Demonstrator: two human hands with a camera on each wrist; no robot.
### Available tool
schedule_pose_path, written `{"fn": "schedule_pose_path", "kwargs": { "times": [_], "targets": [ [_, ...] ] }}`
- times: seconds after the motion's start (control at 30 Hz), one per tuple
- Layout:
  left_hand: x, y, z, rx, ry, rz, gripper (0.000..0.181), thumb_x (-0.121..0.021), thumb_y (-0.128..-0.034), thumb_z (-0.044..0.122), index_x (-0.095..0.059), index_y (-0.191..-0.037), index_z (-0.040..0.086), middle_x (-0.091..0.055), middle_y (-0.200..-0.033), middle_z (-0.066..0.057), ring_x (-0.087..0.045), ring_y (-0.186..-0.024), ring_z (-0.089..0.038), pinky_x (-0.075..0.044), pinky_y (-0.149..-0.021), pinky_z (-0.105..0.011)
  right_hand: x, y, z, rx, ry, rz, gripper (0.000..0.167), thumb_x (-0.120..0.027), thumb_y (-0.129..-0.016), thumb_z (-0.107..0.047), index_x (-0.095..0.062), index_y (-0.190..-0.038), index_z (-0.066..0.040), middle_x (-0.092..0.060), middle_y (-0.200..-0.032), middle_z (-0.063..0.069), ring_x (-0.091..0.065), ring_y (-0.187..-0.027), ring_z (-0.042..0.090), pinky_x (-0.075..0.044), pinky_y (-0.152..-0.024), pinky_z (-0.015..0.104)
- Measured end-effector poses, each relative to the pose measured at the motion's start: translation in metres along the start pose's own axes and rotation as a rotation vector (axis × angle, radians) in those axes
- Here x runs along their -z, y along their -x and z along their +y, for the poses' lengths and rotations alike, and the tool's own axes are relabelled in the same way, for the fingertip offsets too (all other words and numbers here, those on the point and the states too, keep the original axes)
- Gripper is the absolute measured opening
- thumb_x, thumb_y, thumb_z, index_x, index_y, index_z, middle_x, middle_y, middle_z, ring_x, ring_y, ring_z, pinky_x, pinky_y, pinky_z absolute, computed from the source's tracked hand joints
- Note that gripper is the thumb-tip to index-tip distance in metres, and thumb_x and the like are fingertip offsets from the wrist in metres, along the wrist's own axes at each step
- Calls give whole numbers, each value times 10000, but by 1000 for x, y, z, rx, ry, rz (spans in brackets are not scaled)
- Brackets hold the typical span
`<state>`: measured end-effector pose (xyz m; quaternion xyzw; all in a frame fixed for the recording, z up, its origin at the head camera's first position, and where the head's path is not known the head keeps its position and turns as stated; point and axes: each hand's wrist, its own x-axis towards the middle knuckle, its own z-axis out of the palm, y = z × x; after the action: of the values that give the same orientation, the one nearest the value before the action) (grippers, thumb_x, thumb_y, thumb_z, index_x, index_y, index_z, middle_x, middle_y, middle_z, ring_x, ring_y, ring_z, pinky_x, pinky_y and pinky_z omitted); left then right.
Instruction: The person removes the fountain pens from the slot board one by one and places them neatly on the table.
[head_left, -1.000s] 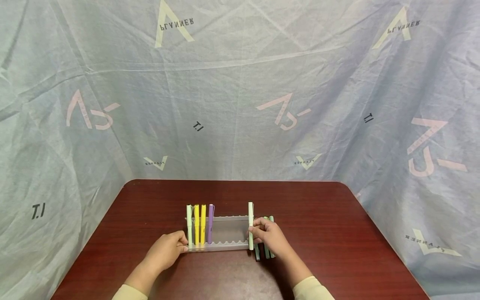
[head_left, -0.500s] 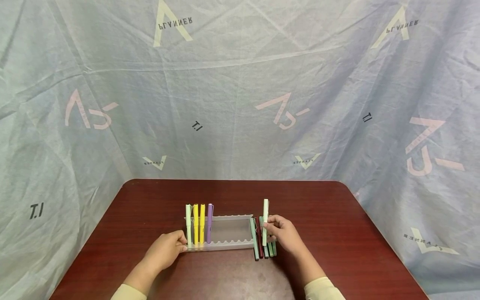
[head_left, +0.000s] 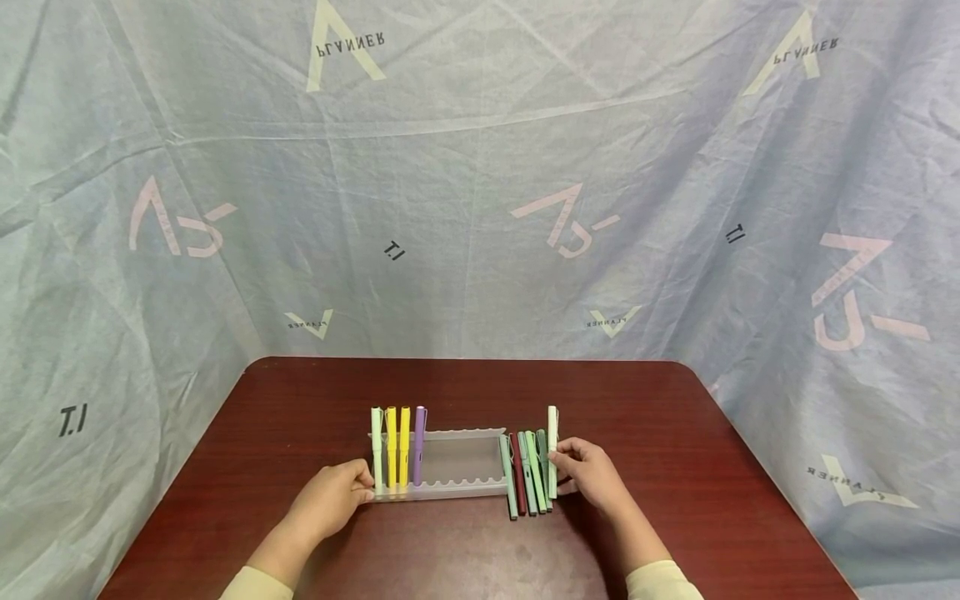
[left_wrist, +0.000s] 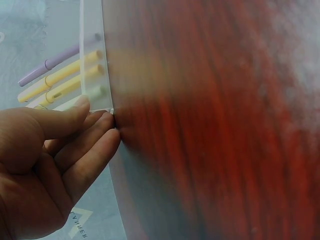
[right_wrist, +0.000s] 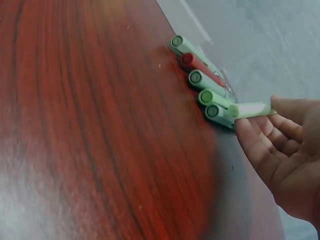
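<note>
Table (head_left: 712, 492): is carrying the rack (head_left: 461, 460). Rack: is holding four pens (head_left: 405, 446) at left. Left hand (head_left: 330, 500): fingers are gripping the rack's near left corner. Right hand (head_left: 592, 477): fingers are pinching a pale pen (head_left: 552, 433), right of five pens (head_left: 528, 475) lying by the rack's right end.

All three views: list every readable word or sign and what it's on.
"PLANNER", flipped, several times, on the backdrop cloth.
"T.I", three times in the head view, same cloth.
Large pink marks and yellow wedges, same cloth: stylized, not surely readable.
Pens: any markings too small to read.
</note>
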<state>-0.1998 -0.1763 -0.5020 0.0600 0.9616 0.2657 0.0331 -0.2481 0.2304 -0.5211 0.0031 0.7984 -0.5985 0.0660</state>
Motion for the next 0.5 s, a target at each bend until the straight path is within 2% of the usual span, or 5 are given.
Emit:
{"fn": "schedule_pose_path", "kwargs": {
  "times": [0.13, 0.33, 0.5],
  "targets": [
    [0, 0, 0, 3, 0, 1, 118, -731, -867, 138, -624, -871, 188, -719, -882, 48, -649, -792, -111, -522, -703, -375, 2, 1, 4, -34, 73, 36, 216, -641, -956, -161, -635, -1079, 17, -642, -926, 153, -632, -753, 234, -585, -620, 397],
    [1, 0, 1, 1, 8, -4, 115, -729, -870, 140, -623, -880, 184, -725, -897, 38, -664, -803, -129, -525, -699, -383, 0, 1, 10, -64, 240, 73, 156, -678, -929, -171, -661, -977, -24, -652, -870, 97, -636, -678, 192, -570, -570, 351],
    [1, 0, 1, 2, 6, -6, 114, -728, -870, 141, -626, -881, 190, -729, -909, 34, -675, -821, -144, -531, -712, -389, -1, 2, 8, -65, 372, 80, 175, -708, -904, -212, -655, -910, -46, -639, -767, 83, -623, -584, 174, -548, -537, 332]
  ]
}}
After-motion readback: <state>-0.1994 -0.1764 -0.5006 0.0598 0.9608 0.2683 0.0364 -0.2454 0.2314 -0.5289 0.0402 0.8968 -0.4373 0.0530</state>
